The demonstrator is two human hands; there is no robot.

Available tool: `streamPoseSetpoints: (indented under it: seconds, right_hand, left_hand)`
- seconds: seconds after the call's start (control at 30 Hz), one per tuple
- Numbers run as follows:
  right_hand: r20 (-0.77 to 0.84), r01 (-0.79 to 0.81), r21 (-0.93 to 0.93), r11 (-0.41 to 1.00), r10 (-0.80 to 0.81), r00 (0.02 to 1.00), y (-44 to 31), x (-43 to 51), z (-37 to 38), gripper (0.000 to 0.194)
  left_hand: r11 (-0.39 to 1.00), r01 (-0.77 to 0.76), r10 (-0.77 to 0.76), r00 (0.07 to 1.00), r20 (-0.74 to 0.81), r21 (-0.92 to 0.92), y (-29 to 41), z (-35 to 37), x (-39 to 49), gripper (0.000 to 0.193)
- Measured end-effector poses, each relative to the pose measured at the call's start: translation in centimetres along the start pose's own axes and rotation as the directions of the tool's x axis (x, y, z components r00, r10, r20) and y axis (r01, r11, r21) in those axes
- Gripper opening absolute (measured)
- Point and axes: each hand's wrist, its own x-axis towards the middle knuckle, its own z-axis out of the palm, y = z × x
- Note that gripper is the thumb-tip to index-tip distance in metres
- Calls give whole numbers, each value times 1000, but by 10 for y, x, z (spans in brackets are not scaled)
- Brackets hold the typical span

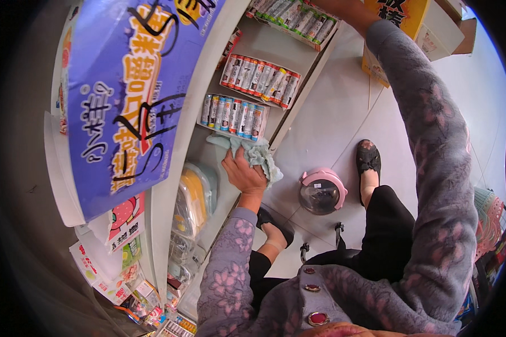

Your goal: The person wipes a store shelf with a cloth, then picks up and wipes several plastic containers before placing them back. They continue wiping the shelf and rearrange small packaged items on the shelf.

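My left hand (245, 175) is pressed over a crumpled pale green cloth (263, 158) on a shelf board (219, 153). The cloth touches or nearly touches the front of a box of blue-capped candy tubes (234, 117). Behind that box stands another of red-capped tubes (261, 80). My right arm stretches up past the top edge of the picture, so the right hand is out of view. Just below that wrist is a box of green-capped tubes (297, 21). Clear plastic containers with yellow and green parts (194, 198) lie on the shelf left of my left hand.
A large purple carton (122, 105) with printing and black handwriting rises at left. On the floor sits a round clear container with a pink rim (322, 191), between my feet. A yellow carton (398, 25) stands top right; pink and green baskets (487, 219) are at right.
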Motion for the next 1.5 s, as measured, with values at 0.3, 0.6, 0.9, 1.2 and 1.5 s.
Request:
streamPoseSetpoints:
  seconds: [0.3,0.6,0.9,1.2,1.5]
  right_hand:
    - [-106,-97,105,990,109,988,-5,-34,-37,28]
    - [87,95,-393,915,-65,994,-23,-69,-40,39]
    - [-113,35,-306,951,-73,991,-46,-84,-44,48]
    - [-232,-4,-339,941,-79,969,-63,-91,-31,12]
    - [-154,-112,-404,908,53,987,-54,-64,-24,8]
  left_hand:
    - [999,-25,25,1000,-8,30,-2,2,-2,51]
    - [997,-35,37,999,-37,65,1,1,1,49]
    - [998,-15,18,999,-39,66,-2,3,-4,48]
    - [998,-4,5,1000,-23,55,-4,6,-6,51]
    - [998,-20,20,1000,-1,64,-2,3,-4,48]
